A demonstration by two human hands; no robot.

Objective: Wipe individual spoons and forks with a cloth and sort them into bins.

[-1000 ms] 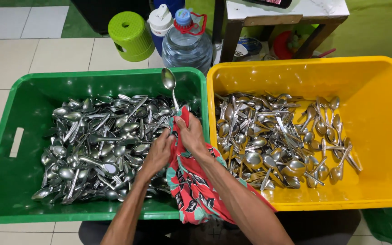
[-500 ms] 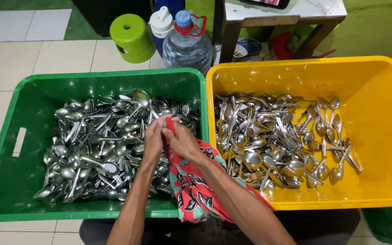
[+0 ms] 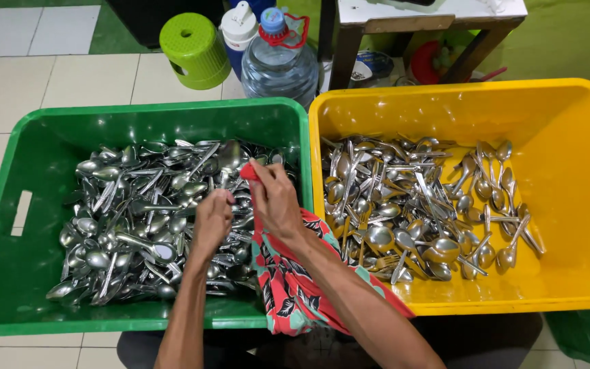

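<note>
Yellow plastic fills the right half of the frame: one big yellow crate (image 3: 575, 116) with a loose heap of steel spoons and forks (image 3: 418, 205) over its left and middle floor, too many and too tangled to count. One green crate (image 3: 15, 205) of like size sits just beside it on the left, their walls touching at the centre, and it holds a denser pile of cutlery (image 3: 131, 219), again beyond counting. Beyond the crates, at the top of the frame, stand one large clear water bottle (image 3: 279, 65), one white-capped jug (image 3: 239, 27) behind it, one small green stool (image 3: 192, 49) and one wooden table (image 3: 431, 17). One red patterned cloth (image 3: 288, 280) hangs over the green crate's near wall at lower centre, running up and to the left into the right hand (image 3: 278, 201), which pinches its top end with narrow, closed fingers above the right edge of the green pile. The left hand (image 3: 212, 219) is just to the left of it, apart from the cloth, fingers curled down onto the cutlery; whether it grips a piece I cannot tell. The pieces under the hands lie mostly with their long axes slanting from lower left to upper right, directly beneath and left of the left hand, which is the nearer one to that pile.
</note>
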